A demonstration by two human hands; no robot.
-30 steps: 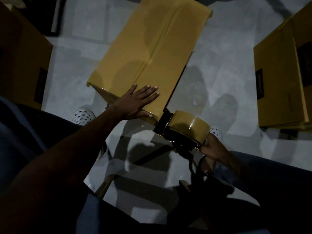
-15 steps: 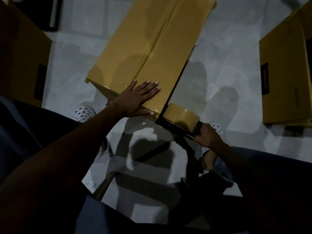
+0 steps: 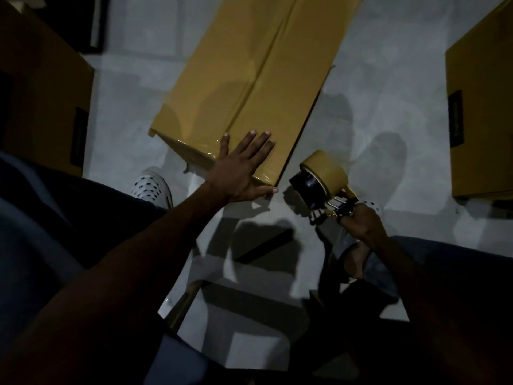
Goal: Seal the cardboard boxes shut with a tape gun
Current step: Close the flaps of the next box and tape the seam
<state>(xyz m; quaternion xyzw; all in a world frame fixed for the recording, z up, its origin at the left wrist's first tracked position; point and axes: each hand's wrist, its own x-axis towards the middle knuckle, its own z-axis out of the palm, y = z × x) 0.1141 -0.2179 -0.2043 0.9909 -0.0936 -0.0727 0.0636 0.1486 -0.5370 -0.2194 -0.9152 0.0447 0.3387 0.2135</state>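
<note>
The box [image 3: 249, 87] is matt brown cardboard, with glossy tape along its seam and near edge. The tape gun [image 3: 323, 187] has a shiny tan roll, a black plastic hub and bright metal parts. The floor [image 3: 388, 79] looks smooth, pale and matt.

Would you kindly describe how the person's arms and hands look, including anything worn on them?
Both forearms are bare, with no sleeves showing on them. The left hand wears no glove, ring or watch that can be seen, and its short, pale fingernails show. The right hand also looks ungloved, though dim light hides its details. No wristband or markings are visible on either arm.
</note>
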